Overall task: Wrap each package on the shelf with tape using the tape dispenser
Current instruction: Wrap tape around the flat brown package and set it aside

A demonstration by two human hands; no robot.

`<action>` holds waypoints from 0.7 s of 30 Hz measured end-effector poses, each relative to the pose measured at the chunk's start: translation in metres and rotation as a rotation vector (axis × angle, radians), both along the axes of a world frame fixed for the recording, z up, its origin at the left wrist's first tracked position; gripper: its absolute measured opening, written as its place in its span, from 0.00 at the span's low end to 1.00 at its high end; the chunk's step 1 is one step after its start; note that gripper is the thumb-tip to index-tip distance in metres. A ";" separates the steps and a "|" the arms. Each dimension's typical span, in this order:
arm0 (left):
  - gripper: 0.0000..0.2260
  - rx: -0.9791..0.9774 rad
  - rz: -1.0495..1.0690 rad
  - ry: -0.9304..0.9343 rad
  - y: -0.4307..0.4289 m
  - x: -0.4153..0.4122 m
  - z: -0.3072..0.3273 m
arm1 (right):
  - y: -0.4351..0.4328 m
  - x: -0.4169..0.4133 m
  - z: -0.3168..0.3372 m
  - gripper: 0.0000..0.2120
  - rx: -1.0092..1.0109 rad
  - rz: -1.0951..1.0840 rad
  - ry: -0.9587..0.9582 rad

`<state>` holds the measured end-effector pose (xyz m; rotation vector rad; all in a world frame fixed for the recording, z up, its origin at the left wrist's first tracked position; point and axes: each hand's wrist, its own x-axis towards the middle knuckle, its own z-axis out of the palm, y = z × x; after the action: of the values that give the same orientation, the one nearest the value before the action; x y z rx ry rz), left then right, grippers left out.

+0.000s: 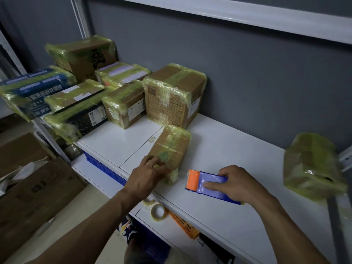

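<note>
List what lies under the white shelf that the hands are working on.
Below it: a tape roll, an orange crate and a blue crate. The shelf covers most of both crates; anything farther back is hidden.

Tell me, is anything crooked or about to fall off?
Yes. The blue box at the far left hangs out past the shelf end and sits tilted, so it looks wobbly. The black box near it pokes over the edge too.

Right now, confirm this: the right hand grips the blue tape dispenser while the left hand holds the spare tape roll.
In the head view the left hand holds the small wrapped package, not the tape roll; the right hand does grip the tape dispenser.
</note>
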<state>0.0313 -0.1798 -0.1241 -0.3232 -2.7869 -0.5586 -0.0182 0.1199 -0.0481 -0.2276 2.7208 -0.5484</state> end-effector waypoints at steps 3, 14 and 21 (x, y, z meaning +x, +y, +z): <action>0.08 0.026 -0.019 -0.013 -0.003 -0.001 -0.002 | 0.010 0.003 0.004 0.25 0.009 -0.006 0.003; 0.09 0.108 -0.007 0.002 0.001 0.004 -0.006 | -0.020 0.001 -0.014 0.23 0.026 0.008 -0.018; 0.10 0.108 0.016 0.021 0.006 0.011 -0.017 | -0.043 0.003 -0.019 0.28 0.102 0.037 0.033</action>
<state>0.0427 -0.1736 -0.1409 -0.2822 -2.7244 -0.6953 -0.0147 0.0765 -0.0674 -0.2620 2.7612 -0.3979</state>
